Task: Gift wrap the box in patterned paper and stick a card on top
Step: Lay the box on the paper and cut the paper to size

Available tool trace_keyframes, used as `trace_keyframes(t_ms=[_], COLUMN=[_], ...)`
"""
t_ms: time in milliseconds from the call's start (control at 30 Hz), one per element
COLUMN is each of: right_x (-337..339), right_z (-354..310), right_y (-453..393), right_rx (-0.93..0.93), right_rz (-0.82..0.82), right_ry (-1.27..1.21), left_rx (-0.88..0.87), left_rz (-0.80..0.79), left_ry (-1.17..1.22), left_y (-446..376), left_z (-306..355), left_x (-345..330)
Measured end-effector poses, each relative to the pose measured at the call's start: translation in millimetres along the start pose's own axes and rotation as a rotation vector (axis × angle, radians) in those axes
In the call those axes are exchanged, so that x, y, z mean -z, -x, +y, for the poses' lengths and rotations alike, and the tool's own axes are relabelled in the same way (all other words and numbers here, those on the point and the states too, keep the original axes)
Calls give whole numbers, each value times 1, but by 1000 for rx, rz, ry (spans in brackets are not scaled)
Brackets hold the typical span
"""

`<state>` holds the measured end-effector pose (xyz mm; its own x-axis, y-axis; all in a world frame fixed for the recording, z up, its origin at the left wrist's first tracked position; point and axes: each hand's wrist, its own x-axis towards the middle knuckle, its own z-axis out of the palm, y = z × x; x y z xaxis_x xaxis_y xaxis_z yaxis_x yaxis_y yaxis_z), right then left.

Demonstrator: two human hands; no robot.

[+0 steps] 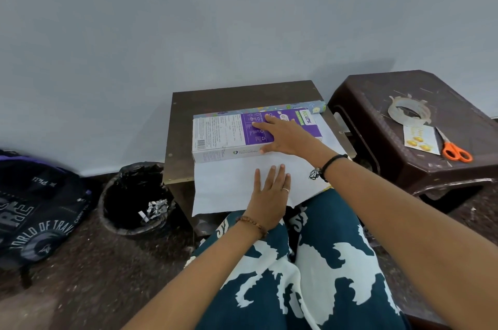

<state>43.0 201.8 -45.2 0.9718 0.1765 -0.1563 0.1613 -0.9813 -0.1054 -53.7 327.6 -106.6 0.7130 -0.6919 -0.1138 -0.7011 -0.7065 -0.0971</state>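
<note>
A long white and purple box (229, 135) lies flat on wrapping paper (223, 181) spread white side up on a small brown table (183, 103). The paper's patterned roll (296, 108) sits just behind the box. My right hand (288, 138) rests palm down on the box's right part, fingers spread. My left hand (270, 192) presses flat on the white paper in front of the box, near the table's front edge. A yellow-printed card (419, 139) lies on the stool to the right.
A dark brown plastic stool (377, 92) at right carries a clear tape roll (409, 112) and orange-handled scissors (455, 150). A black-lined bin (134, 195) stands left of the table, a dark backpack (35, 208) further left. A grey wall is behind.
</note>
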Motion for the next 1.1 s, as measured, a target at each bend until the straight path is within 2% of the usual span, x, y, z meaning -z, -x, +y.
trace_keyframes(t_ms=[67,133,333,567,800,967,1033,1100], right_x=[1,1,-3,-2,-2,-6,-6,-5], right_z=[0,-1,0,6,11,13,16,20], right_y=[0,0,1,2,1,2,1,-3], right_rx=[-1,-3,3,-8,-1,1,1,11], right_rz=[-5,-8,-34,-44,-19,44,114,184], right_ry=[-5,-6,34,30,52,75,8,-34], left_rx=[-22,-31,15,17,-38,-63,-7,85], left_rz=[29,-77,-201,-453,-481,-656,-590,-350], left_ry=[64,85,198,355,433,616,740,788], left_y=[2,4,7,22,22,24,17,6], left_z=[-1,-3,-2,0,2,-21,-40,-62], left_x=[-2,4,30,61,69,87,92,96])
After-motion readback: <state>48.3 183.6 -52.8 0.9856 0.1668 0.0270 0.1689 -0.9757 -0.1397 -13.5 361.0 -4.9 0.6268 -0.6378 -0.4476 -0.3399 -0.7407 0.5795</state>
